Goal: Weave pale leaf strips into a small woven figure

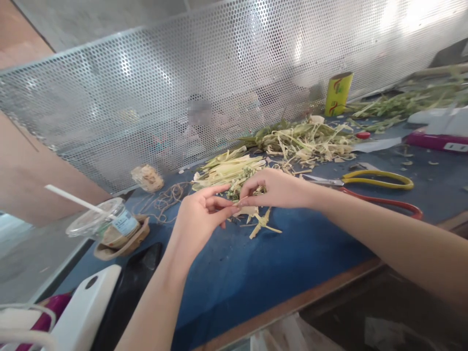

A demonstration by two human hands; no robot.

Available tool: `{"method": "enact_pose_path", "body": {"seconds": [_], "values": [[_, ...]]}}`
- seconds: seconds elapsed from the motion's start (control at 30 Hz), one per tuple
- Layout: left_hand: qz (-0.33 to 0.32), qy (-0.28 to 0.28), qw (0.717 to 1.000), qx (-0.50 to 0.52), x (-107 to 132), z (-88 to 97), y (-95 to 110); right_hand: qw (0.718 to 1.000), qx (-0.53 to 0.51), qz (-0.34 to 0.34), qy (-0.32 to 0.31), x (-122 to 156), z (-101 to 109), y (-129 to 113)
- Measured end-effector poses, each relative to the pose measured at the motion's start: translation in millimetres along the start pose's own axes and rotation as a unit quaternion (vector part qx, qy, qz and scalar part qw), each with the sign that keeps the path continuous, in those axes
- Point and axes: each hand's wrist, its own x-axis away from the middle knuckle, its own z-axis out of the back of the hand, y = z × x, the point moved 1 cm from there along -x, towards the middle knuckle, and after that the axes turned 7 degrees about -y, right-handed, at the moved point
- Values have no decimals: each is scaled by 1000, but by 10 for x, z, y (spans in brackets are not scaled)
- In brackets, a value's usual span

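Note:
My left hand (199, 219) and my right hand (276, 187) meet over the blue table mat (278, 263), fingertips pinched together on a thin pale plant strip (239, 202). Just below them lie a few cut pale stem pieces (261, 222). Behind the hands sits a bundle of pale green stalks (228, 170), and further back a heap of peeled strips and husks (307, 139).
Scissors with yellow and red handles (376, 187) lie to the right. A plastic cup with straw (106, 224) stands left, near loose twine (170, 197). A yellow-green roll (338, 92) stands by the perforated metal screen (183, 87). White and magenta devices (438, 131) sit at the right and at the lower left.

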Motion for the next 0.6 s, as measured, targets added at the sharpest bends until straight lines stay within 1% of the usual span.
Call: {"method": "enact_pose_path", "body": {"seconds": [0.07, 0.13, 0.23, 0.33, 0.47, 0.53, 0.6], "values": [[-1, 6, 1000, 11, -3, -2, 0, 1000, -9, 1, 7, -1, 1, 4], [-5, 24, 1000, 19, -1, -7, 3, 1000, 0, -7, 15, -6, 1, 8], [-27, 45, 998, 19, 6, -22, 15, 1000, 16, -16, 19, -12, 0, -2], [-47, 43, 998, 14, 9, -34, 27, 998, 45, -25, 31, -3, 6, -27], [-53, 42, 998, -7, 5, -37, 29, 991, 106, -37, 68, 10, 15, -48], [-59, 47, 997, -11, 9, -43, 29, 993, 99, -33, 64, 5, 9, -42], [-63, 48, 997, -12, 18, -56, 34, 996, 71, -29, 44, -7, -1, -30]]}}
